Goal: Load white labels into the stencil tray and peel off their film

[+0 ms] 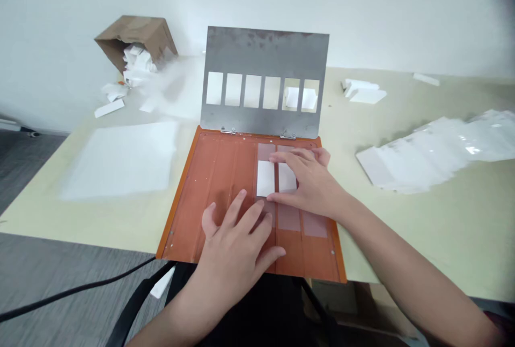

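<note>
An orange-brown hinged plate (209, 202) lies flat on the table, with a grey steel plate (263, 81) standing up from its far edge. The steel plate has several rectangular windows. Two white rectangular pads (265, 178) lie side by side on the orange surface, and my right hand (309, 181) rests over them with fingers spread, thumb near the lower edge of the left pad. Pale translucent rectangles (288, 217) lie in rows around them. My left hand (235, 245) sits flat on the orange plate, fingers apart, holding nothing.
A tipped cardboard box (134, 41) spills white pieces at the far left of the table. A white sheet stack (118, 159) lies left of the plate. Glossy white packets (434, 154) fan out on the right, behind them white blocks (362, 90). A black cable (72, 288) crosses the floor.
</note>
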